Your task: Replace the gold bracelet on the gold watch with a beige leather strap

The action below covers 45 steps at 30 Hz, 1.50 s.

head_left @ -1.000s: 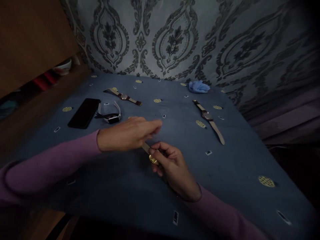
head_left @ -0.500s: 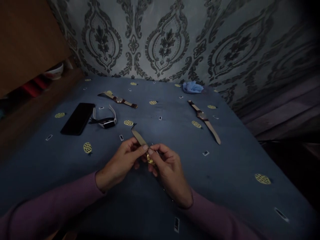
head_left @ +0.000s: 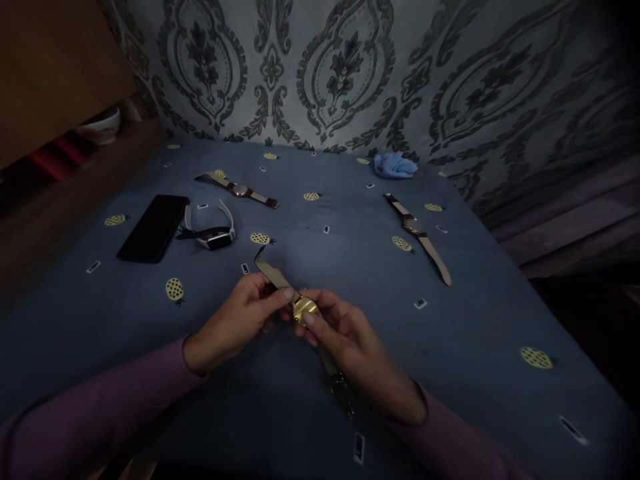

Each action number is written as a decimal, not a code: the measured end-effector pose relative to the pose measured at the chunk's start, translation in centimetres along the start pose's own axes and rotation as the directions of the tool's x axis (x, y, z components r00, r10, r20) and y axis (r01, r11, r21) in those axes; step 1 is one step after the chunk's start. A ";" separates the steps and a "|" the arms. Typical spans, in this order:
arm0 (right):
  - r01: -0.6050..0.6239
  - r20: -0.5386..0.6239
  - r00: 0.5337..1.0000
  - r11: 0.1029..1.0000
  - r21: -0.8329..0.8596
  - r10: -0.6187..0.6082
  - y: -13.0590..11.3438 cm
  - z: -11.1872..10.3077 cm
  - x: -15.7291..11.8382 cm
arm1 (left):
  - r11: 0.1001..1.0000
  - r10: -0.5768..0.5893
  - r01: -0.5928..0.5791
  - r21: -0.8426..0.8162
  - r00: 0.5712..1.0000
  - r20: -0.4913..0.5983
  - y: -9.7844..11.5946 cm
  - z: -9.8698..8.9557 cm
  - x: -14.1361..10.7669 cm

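Between my two hands is a wristwatch (head_left: 305, 309) with a gold-coloured case and a strap of pale lining. My left hand (head_left: 245, 315) pinches the strap close to the case, and the strap's free end sticks up past my fingers. My right hand (head_left: 345, 333) grips the case, its thumb lying on the gold surface. Below my right hand hangs the other strap half, dark at its buckle end. Parts of the case are hidden by my fingers.
Beyond my hands lie a white smartwatch (head_left: 221, 240), a black phone (head_left: 154, 229) and a brown-strapped watch (head_left: 240, 191). Another watch (head_left: 413, 225) lies at the right. A crumpled blue cloth (head_left: 395, 165) sits near the patterned wall. At far left, a bowl (head_left: 103, 128) stands on a shelf.
My right thumb has shifted, so more of the gold case shows. The buckle end of the strap now shows below my right hand. The view has tilted slightly.
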State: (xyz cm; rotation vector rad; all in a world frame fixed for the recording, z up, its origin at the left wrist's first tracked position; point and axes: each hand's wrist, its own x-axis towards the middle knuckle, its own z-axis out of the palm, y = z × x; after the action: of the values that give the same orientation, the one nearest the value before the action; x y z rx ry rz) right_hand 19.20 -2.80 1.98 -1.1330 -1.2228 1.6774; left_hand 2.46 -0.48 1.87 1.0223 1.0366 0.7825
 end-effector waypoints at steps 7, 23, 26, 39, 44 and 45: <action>0.022 -0.098 0.995 0.994 0.108 -0.011 0.6 0.3 0.4 | 1.000 -0.025 0.026 -0.004 0.999 0.019 0.2 -0.4 0.1; 0.025 -0.233 0.972 0.988 0.151 0.011 1.8 1.6 0.8 | 0.998 -0.034 0.033 0.052 0.999 0.006 0.2 -0.4 0.7; 0.030 -0.236 0.972 0.982 0.187 0.016 1.9 1.8 1.1 | 0.988 0.038 -0.042 0.148 0.999 0.031 0.5 -0.4 0.7; -0.029 -0.315 0.948 0.999 0.037 0.039 1.2 1.6 1.6 | 0.901 0.135 -0.133 0.413 0.991 0.025 -0.5 -1.0 0.7; -0.019 -0.305 0.952 1.000 0.005 0.020 1.2 1.5 1.4 | 0.883 0.145 -0.140 0.449 0.989 0.023 -0.5 -1.0 0.7; -0.020 -0.302 0.953 1.000 0.004 0.020 1.3 1.5 1.4 | 0.879 0.142 -0.133 0.459 0.990 0.014 -0.5 -1.0 0.7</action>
State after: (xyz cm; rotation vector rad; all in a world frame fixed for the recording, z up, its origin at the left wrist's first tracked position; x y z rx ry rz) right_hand 17.21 -2.28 0.69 -1.3490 -1.0184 1.4523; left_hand 1.76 0.29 1.03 1.5102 1.2080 0.6748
